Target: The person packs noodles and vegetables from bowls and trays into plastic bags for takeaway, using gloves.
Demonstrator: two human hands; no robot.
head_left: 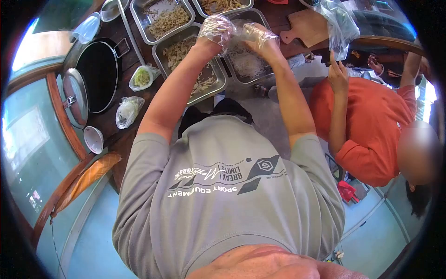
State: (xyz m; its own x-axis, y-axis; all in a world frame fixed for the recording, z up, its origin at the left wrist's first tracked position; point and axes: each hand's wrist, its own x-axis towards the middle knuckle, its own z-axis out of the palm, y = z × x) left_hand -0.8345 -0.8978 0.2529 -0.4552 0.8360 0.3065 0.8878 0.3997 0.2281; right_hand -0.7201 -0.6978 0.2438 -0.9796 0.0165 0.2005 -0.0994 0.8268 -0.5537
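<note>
My left hand [216, 33], in a clear plastic glove, is curled closed above the inner edges of the metal trays. My right hand [261, 38], gloved the same way, reaches toward it with fingers bent together. A pale, whitish patch lies between the two hands; what they grip is too blurred to name. Under my right hand is a metal tray [268, 23] with thin white noodles [248, 64]. Below my left forearm stands a metal tray [226, 76] holding pale shredded food [204, 85].
More food trays [145, 41] stand at the far side. Left are a large black pot [100, 76], a lid [75, 97], a bowl [93, 140] and plastic bags [129, 112]. Right are a wooden board [309, 29] and a person in orange [371, 125] whose hand holds a clear bag [341, 32].
</note>
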